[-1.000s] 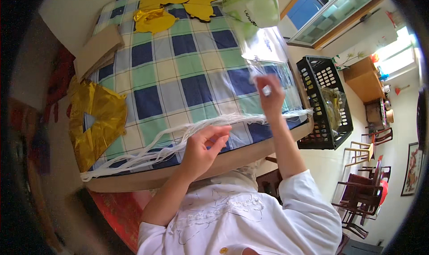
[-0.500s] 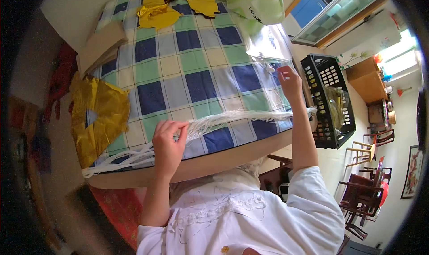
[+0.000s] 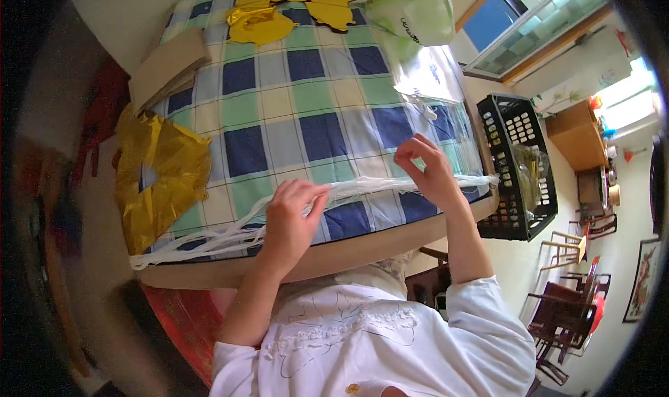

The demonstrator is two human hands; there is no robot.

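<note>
A long bundle of thin white strings point(image 3: 373, 184) runs along the near edge of the bed, looped and spread at its left end and gathered at its right end. My left hand point(image 3: 293, 212) is over the middle of the bundle, thumb and fingertips pinched together on strands of it. Just above the bundle, farther right, my right hand point(image 3: 426, 166) has its thumb and finger curled into a ring. Any strand between those tips is too fine to see.
Checked cloth point(image 3: 247, 150) covers the bed. Gold foil point(image 3: 164, 181) lies at left beside folded cardboard point(image 3: 167, 66); gold cut-out pieces point(image 3: 334, 7) lie at the far side. A green-and-white plastic bag point(image 3: 418, 14) lies far right. A black crate point(image 3: 502, 167) stands beyond the right edge.
My right hand has come nearer and left, from beside the clear plastic down to the strings. My left hand has shifted right along the bundle. The view has shifted slightly.
</note>
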